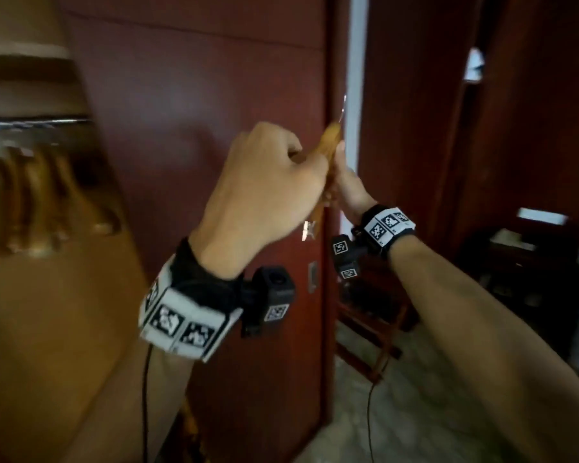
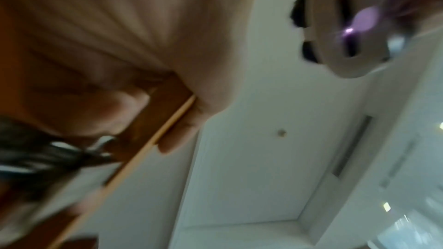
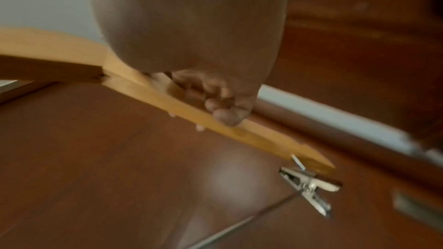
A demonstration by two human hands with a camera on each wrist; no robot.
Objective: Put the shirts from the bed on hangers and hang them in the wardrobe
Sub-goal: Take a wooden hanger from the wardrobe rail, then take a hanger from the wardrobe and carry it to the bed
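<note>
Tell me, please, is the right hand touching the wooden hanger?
Touching. The right wrist view shows the right hand with fingers curled round the wooden hanger.

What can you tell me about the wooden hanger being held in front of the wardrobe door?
The wooden hanger is light, yellowish wood with a curved shoulder arm, a darker crossbar joined into it and a metal clip hanging near one end. It carries no shirt. Seen edge-on from the head view, it stands steeply tilted before the reddish-brown wardrobe door. The left hand and the right hand both grip it around the middle.
</note>
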